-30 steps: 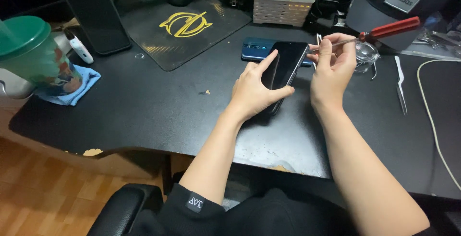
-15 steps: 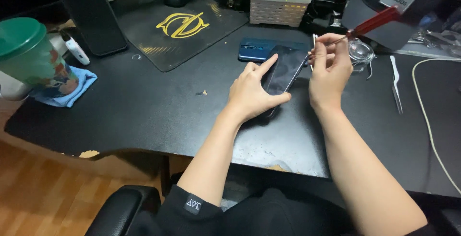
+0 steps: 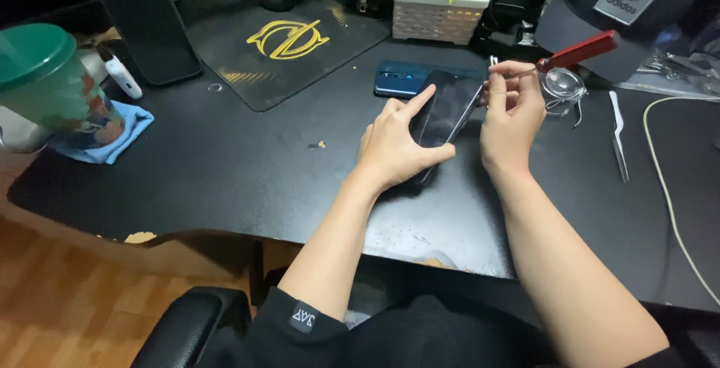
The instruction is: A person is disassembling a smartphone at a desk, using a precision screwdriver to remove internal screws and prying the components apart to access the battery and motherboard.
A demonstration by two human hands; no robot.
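Note:
A black smartphone [image 3: 448, 108] lies on the black desk [image 3: 225, 181], slightly raised on its left side. My left hand [image 3: 394, 147] holds it down, index finger stretched along its left edge and thumb under its lower end. My right hand [image 3: 512, 117] pinches a red-handled screwdriver [image 3: 574, 53] whose thin metal tip points at the phone's upper right edge. A blue phone back cover [image 3: 401, 79] lies just behind the phone.
A white basket [image 3: 439, 19] of small items, a black cap [image 3: 615, 19] and a clear round lens [image 3: 562, 83] stand at the back. White tweezers [image 3: 618, 139] and a cable [image 3: 667, 195] lie right. A green-lidded cup [image 3: 52, 87] on a blue cloth [image 3: 112, 143], a black mat [image 3: 289, 42] sit left.
The view has shifted a little. My right hand has moved the screwdriver tip slightly up along the phone's right edge, and my left index finger now lies straighter along the phone.

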